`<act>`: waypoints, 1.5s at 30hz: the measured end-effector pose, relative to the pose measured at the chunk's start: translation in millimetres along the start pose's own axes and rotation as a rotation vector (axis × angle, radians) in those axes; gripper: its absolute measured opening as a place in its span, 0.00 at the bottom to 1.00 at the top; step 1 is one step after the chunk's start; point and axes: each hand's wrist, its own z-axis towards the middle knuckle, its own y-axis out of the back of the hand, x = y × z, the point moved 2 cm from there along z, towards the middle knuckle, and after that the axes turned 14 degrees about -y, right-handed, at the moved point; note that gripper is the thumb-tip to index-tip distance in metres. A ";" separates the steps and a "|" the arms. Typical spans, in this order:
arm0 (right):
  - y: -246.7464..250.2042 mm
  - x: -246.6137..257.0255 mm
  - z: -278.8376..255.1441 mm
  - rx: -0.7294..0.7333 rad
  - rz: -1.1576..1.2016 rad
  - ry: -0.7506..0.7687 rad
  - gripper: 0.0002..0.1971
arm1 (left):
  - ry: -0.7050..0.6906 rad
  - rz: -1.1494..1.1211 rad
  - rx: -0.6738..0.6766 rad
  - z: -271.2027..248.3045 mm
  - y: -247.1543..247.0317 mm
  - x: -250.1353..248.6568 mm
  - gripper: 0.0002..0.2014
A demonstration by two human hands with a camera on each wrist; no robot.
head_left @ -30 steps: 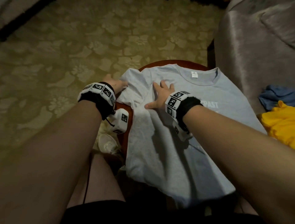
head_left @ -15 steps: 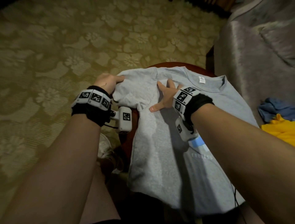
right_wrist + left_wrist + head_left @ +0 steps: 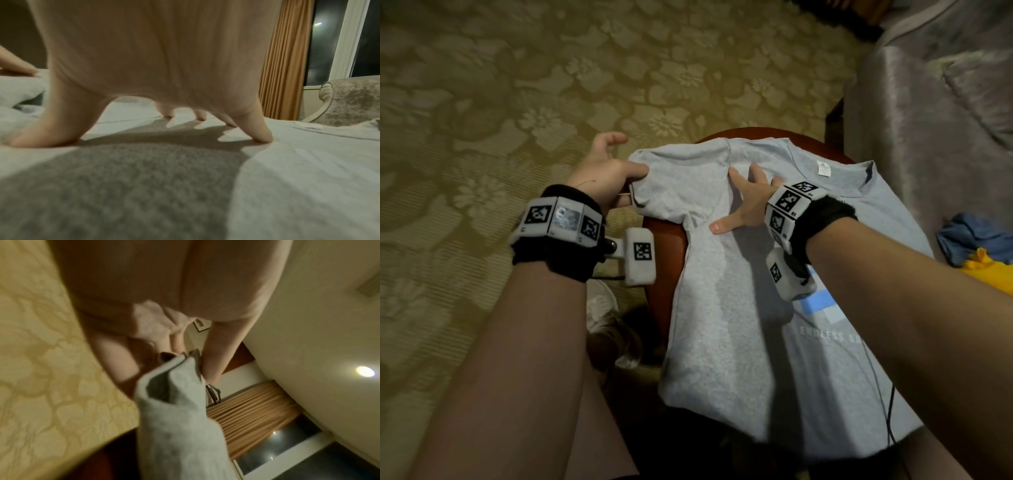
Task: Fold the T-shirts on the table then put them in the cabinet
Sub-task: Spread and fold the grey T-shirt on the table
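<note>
A grey T-shirt [image 3: 739, 325] lies face up on a round red-brown table [image 3: 664, 274], collar toward the far right. My left hand [image 3: 633, 183] pinches the hem of its left sleeve [image 3: 671, 185], which is drawn out flat past the table's left edge. In the left wrist view, thumb and fingers hold that grey sleeve [image 3: 180, 418]. My right hand [image 3: 748, 202] presses flat on the shirt near the sleeve seam, fingers spread. The right wrist view shows its fingertips [image 3: 265, 138] planted on the cloth [image 3: 298, 178].
A blue garment [image 3: 969, 236] and a yellow one [image 3: 989, 270] lie at the right edge. A grey-covered armchair [image 3: 928, 120] stands behind the table. Patterned carpet [image 3: 517, 102] spreads to the left. A shoe [image 3: 602, 308] sits under the table's left side.
My left hand has drawn the bunched sleeve out to the left and flattened it. My right hand has stayed pressed on the shirt in the same place.
</note>
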 end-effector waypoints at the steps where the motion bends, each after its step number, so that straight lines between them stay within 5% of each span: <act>1: -0.6 0.0 1.7 -0.003 -0.002 -0.004 0.61 | -0.050 0.000 0.014 -1.8 -1.1 -1.9 0.19; 7: -0.3 -0.6 1.6 0.005 0.005 0.006 0.61 | -0.181 0.102 0.078 -8.5 -14.3 -15.3 0.16; 11: -1.6 -2.2 3.8 0.006 0.017 0.005 0.61 | -0.231 0.378 0.156 -12.0 -28.5 -35.6 0.42; 15: -4.4 -2.4 8.7 0.001 0.037 0.011 0.63 | -0.361 0.726 0.203 -15.2 -47.5 -60.0 0.38; 21: -8.1 -22.1 3.8 0.013 0.281 0.054 0.62 | -0.389 0.896 0.344 -31.6 -89.7 -86.8 0.38; 23: -9.4 -39.0 -0.9 -0.025 0.367 0.060 0.59 | -0.371 0.846 0.433 -39.6 -111.7 -90.3 0.40; 25: -10.7 -61.1 -5.7 -0.076 0.399 0.061 0.53 | -0.265 0.554 0.475 -44.7 -130.6 -89.1 0.44; 28: -17.3 -97.3 -8.7 -0.086 0.346 0.014 0.42 | -0.168 0.332 0.271 -44.9 -143.1 -84.0 0.32; 30: -24.8 -115.2 -8.1 -0.069 0.293 -0.022 0.37 | -0.195 0.658 0.279 -43.7 -147.3 -75.0 0.25; 33: -35.2 -131.7 -9.7 -0.022 0.254 -0.028 0.33 | -0.184 1.119 0.510 -51.8 -161.5 -59.7 0.23; 37: -42.4 -150.4 -13.1 -0.019 0.251 -0.040 0.29 | -0.064 1.328 0.697 -59.2 -182.2 -27.5 0.32; 41: -58.6 -174.2 -10.4 -0.022 0.195 -0.062 0.31 | 0.050 1.512 0.695 -55.5 -178.5 3.6 0.47; 45: -80.4 -173.6 -9.2 -0.007 0.169 -0.036 0.48 | 0.054 1.571 0.701 -50.2 -174.0 10.9 0.55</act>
